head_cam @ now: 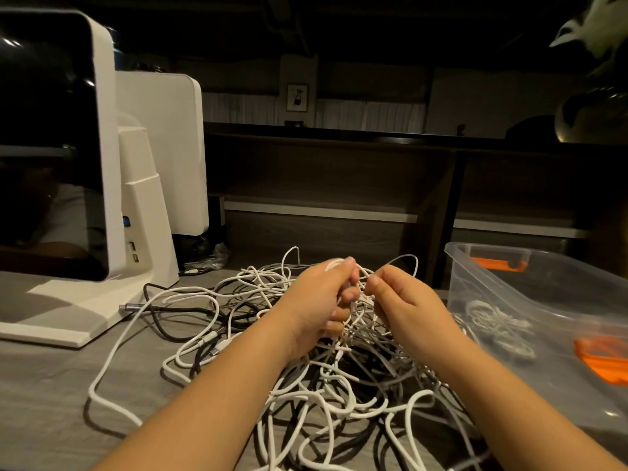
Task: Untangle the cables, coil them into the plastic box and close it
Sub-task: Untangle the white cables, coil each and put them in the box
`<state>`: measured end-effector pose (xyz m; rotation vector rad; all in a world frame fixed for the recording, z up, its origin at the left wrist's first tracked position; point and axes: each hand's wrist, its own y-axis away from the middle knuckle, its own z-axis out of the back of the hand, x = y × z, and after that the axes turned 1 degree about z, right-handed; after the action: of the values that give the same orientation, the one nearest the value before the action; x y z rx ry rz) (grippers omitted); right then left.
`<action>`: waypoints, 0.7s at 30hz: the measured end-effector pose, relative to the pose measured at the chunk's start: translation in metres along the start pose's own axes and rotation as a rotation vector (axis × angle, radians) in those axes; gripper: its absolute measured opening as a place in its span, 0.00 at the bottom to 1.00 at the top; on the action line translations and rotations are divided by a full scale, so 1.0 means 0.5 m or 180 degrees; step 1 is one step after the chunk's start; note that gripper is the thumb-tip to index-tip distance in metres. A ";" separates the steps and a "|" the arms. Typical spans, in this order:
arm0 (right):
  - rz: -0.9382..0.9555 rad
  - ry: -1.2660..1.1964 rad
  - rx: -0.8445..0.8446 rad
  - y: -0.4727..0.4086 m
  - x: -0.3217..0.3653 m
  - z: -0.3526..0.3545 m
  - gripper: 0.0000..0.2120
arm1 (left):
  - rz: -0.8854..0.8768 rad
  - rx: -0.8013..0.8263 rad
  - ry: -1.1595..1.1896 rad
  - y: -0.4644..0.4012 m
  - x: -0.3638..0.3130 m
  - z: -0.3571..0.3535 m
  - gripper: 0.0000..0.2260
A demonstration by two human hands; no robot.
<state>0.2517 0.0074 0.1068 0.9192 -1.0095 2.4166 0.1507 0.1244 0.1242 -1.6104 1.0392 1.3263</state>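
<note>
1. A large tangle of white, grey and black cables point(326, 379) lies on the grey tabletop point(51, 385), spread from the middle of the view down to the near edge.
2. The left hand point(317, 300) is raised above the tangle, its fingers point(350, 295) curled round a bunch of thin white strands that hang down into the pile.
3. The right hand point(404, 300) is just beside the left, thumb and forefinger pinching a white strand at the top of the same bunch; the two hands nearly touch.
4. A clear plastic box point(530, 294) with orange latches point(498, 264) stands open on the tabletop to the right of the tangle, just beside it. A coiled white cable point(498, 326) lies on its floor.
5. A white monitor point(51, 144) on a white stand sits at the left, its base on the tabletop, with a second white panel behind it.
6. A long white cable point(112, 355) loops out from the pile toward the monitor base, and a dark cable with a metal plug point(131, 306) lies next to that base.
</note>
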 end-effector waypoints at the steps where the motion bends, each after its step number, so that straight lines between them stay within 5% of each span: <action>1: -0.0046 0.0118 0.0034 -0.001 -0.001 -0.001 0.12 | -0.0181 -0.0230 -0.0066 -0.002 0.000 0.002 0.13; 8: 0.0029 0.0244 0.0087 0.000 0.006 0.001 0.11 | -0.1209 -0.1332 -0.0648 -0.013 0.005 0.006 0.13; 13: 0.0088 0.0509 0.0834 0.008 0.017 -0.010 0.10 | -0.1103 -0.1566 0.0805 -0.013 0.001 -0.002 0.14; 18: 0.0141 0.0846 0.1125 0.012 0.030 -0.013 0.10 | -0.1153 -0.1581 0.0822 -0.009 -0.005 -0.004 0.13; 21: 0.0219 0.1011 0.1253 0.014 0.035 -0.018 0.09 | -0.0998 -0.1307 0.1494 -0.004 -0.011 -0.004 0.13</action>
<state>0.2312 0.0105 0.1106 0.5890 -0.4676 2.7607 0.1528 0.1239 0.1298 -2.3650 0.7515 1.0106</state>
